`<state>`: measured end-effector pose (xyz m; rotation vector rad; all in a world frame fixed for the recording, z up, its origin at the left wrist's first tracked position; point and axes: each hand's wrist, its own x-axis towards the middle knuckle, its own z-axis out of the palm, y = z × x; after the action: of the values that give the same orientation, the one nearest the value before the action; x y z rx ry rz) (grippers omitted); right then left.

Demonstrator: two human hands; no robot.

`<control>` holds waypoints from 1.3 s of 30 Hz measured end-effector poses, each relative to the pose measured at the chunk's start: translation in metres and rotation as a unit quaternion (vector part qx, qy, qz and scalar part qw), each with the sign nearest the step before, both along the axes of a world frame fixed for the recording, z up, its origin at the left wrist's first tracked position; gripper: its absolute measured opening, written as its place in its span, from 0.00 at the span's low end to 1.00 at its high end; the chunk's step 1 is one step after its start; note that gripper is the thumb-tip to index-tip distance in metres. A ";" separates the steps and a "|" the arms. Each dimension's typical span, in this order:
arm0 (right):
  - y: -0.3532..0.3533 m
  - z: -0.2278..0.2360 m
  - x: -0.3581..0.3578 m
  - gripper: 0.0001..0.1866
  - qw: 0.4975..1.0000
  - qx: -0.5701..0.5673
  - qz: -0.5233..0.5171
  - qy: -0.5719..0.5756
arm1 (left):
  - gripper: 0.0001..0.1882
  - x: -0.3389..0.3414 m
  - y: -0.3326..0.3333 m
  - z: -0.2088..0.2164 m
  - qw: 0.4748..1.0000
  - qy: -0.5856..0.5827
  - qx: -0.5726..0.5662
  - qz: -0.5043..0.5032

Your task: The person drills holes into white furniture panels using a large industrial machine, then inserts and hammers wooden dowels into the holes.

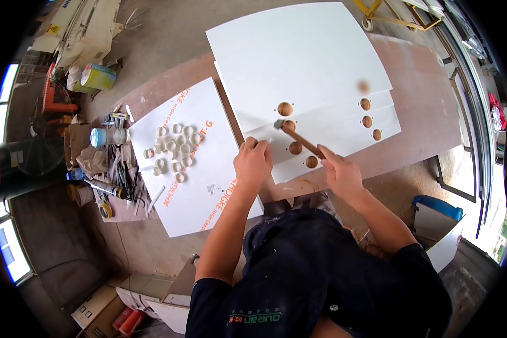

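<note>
My right hand [341,173] grips the wooden handle of a hammer [302,139]. The hammer's head is over the lower left part of a stack of white panels [304,56], close to one of the round holes cut near the panel edges. My left hand [253,161] rests by the left edge of the stack with its fingers curled and pressed together. Whatever those fingers hold, if anything, is too small to make out. Brown wood shows inside the holes, such as the hole [285,109] nearest the middle, and small dots flank them.
To the left lies a white sheet [197,208] with orange print, bearing several white rings [177,147]. Tools, a sealant tube [108,188] and a tape roll [105,210] crowd the table's left end. A blue bin [437,207] stands at the right.
</note>
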<state>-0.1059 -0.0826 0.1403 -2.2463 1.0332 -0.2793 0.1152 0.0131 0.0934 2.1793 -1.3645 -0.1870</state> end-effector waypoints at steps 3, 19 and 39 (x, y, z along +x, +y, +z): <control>0.007 -0.008 0.000 0.18 0.988 -0.052 -0.024 -0.141 | 0.03 -0.004 -0.001 0.006 0.999 0.033 -0.017 0.007; 0.023 -0.035 -0.067 0.16 0.994 0.011 -0.097 -0.057 | 0.04 -0.057 -0.032 -0.013 0.997 0.034 -0.006 -0.065; 0.018 -0.013 -0.056 0.18 0.979 -0.076 -0.096 -0.166 | 0.03 -0.054 -0.030 -0.011 0.997 0.017 0.021 -0.072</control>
<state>-0.1620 -0.0643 0.1275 -2.1338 1.0742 -0.8112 0.0609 -0.0165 0.0819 2.1030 -1.5115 -0.3085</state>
